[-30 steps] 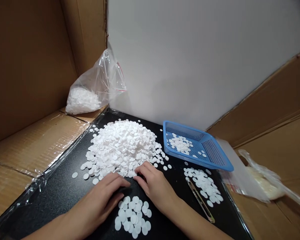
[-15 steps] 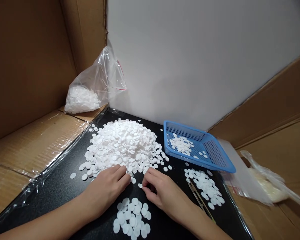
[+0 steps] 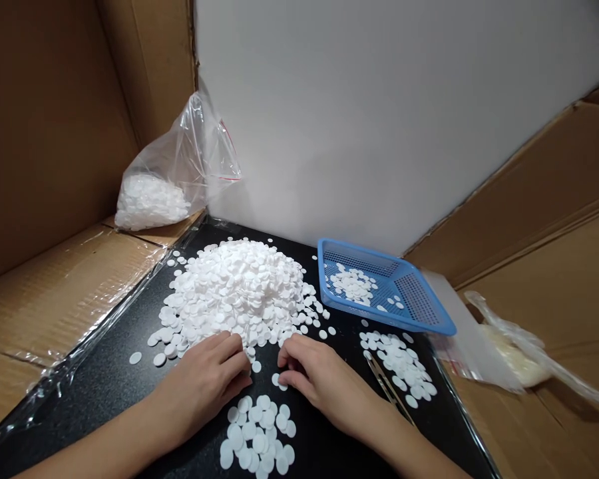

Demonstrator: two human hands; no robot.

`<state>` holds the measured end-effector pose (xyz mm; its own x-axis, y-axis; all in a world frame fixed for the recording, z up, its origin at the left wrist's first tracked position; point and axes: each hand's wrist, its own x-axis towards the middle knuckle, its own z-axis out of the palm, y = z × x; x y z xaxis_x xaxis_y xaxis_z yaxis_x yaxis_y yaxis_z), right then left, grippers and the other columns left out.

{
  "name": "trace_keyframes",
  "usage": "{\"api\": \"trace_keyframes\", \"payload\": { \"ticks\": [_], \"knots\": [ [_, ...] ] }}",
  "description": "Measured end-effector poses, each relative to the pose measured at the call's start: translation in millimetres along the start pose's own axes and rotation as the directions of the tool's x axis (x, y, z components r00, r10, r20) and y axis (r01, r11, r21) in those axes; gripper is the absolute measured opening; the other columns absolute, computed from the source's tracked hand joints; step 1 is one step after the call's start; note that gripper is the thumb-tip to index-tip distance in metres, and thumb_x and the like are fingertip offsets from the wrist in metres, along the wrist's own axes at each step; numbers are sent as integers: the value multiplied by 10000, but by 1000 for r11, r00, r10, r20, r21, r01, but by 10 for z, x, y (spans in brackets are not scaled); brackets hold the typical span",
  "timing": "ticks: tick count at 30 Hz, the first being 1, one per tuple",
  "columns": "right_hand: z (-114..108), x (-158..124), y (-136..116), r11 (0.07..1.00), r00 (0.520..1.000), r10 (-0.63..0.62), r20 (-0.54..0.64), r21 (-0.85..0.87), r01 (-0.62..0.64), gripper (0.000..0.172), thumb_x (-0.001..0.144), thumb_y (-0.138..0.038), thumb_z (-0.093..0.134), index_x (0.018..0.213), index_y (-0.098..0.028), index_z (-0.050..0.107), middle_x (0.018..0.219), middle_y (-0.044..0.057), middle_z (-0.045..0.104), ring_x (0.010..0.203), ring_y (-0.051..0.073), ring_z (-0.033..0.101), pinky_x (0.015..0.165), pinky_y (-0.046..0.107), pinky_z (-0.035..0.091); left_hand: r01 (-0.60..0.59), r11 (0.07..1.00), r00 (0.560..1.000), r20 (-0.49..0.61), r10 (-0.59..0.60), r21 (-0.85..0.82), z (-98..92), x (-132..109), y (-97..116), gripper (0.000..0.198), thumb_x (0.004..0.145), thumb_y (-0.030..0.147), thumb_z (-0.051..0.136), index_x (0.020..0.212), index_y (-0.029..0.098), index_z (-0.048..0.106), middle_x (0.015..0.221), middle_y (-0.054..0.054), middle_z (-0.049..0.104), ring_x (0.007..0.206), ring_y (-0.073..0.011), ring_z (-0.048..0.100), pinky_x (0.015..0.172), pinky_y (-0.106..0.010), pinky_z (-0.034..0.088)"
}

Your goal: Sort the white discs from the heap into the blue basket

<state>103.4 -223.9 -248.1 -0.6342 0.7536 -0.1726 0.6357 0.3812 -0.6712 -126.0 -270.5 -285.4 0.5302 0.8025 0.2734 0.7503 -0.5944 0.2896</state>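
Observation:
A big heap of small white round discs (image 3: pixel 239 289) lies on a black mat (image 3: pixel 104 379). My left hand (image 3: pixel 204 379) rests palm down at the heap's near edge, fingers curled and touching the discs. My right hand (image 3: pixel 312 376) lies beside it, fingers bent, with its fingertips on a loose disc (image 3: pixel 276 380) on the mat. Just below both hands sits a small cluster of discs (image 3: pixel 257 436).
A blue mesh tray (image 3: pixel 419 303) with a few discs stands at the right; another patch of discs (image 3: pixel 399 359) and metal tweezers (image 3: pixel 387 386) lie in front of it. A clear bag of discs (image 3: pixel 164 186) leans in the back-left corner. Cardboard walls surround the mat.
Both hands moved from the mat up to the heap's edge, then drew back slightly with loose discs. The view shifted a little to the right.

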Motion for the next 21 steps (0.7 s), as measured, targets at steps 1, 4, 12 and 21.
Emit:
{"api": "trace_keyframes", "payload": {
  "ticks": [1,4,12,21],
  "knots": [
    [23,9,1,1000,1000,0,-5,11,0,180,860,-41,683,827,-194,595,858,-15,594,755,136,547,653,232,382,11,1000,1000,-1,-11,-28,-1,-26,-1,129,908,117,635,834,193,562,835,-5,571,752,-188,540,658,-292,380],
    [92,21,-17,998,1000,-26,-6,49,27,189,829,-14,668,805,-192,608,844,-19,588,729,127,546,632,223,386,56,987,998,47,-49,-149,-35,-87,-10,146,881,99,664,841,208,577,866,2,566,797,-182,548,682,-276,387],
    [289,110,-82,991,988,-100,-118,75,109,202,861,10,597,830,-189,591,821,-11,588,722,136,563,648,230,413,198,923,976,155,-154,-331,-87,-62,-48,197,896,35,581,835,219,613,856,23,572,824,-149,581,705,-238,410],
    [419,193,-96,995,970,-96,-224,-23,93,170,852,-117,728,964,-223,655,899,12,627,810,191,632,693,274,456,243,961,970,26,-242,-135,-22,-35,-99,182,954,88,451,920,214,578,904,-3,566,807,-185,591,691,-291,440]
  ]
}}
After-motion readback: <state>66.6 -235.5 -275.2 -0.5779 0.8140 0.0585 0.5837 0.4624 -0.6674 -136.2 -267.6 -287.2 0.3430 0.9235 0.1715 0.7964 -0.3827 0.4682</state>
